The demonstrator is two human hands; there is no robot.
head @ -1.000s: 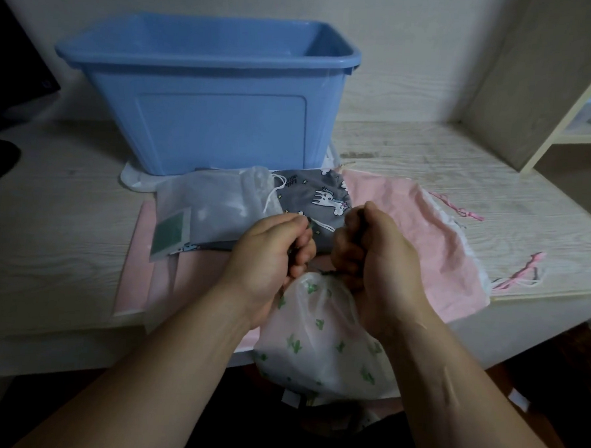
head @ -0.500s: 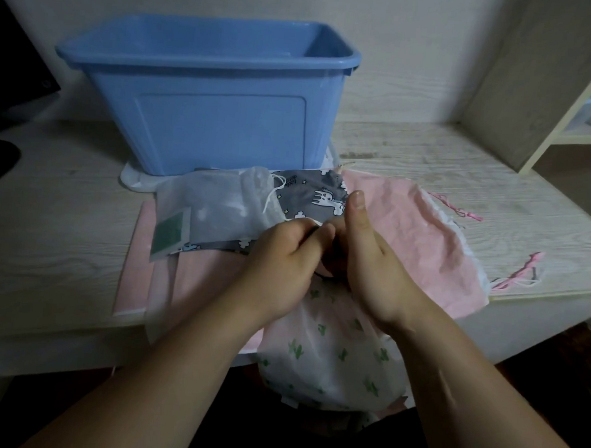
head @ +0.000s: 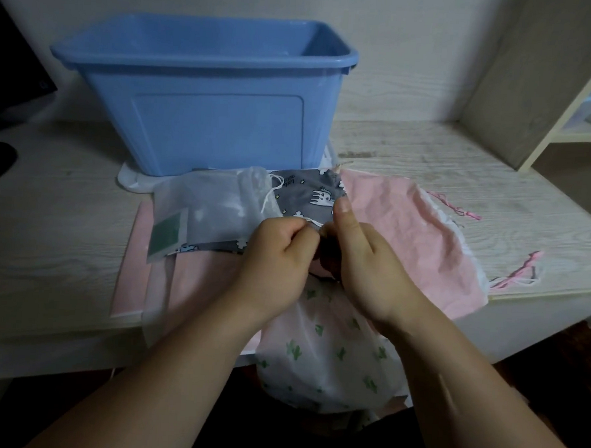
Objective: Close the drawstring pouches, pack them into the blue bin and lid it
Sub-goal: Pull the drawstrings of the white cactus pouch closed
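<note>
A white pouch with green cactus print (head: 328, 355) hangs over the table's front edge, its neck bunched between my hands. My left hand (head: 278, 260) pinches a thin white cord at the neck. My right hand (head: 364, 261) grips the gathered neck, thumb raised. Behind them lie a sheer white mesh pouch (head: 212, 209) with a green label, a grey pouch with white animal print (head: 309, 193) and a large pink pouch (head: 423, 244) spread flat. The open blue bin (head: 204, 116) stands at the back on a white lid (head: 128, 181).
Pink drawstring cords (head: 517, 273) trail near the table's right edge. A flat pink sheet or pouch (head: 137, 270) lies under the pile at the left. A pale shelf unit (head: 567, 101) rises at the right. Something dark (head: 0, 153) sits at the far left.
My hands came together at the pouch neck and rose a little; the right thumb lifted and the left fingers now pinch the white cord. The cactus pouch hangs lower and fuller.
</note>
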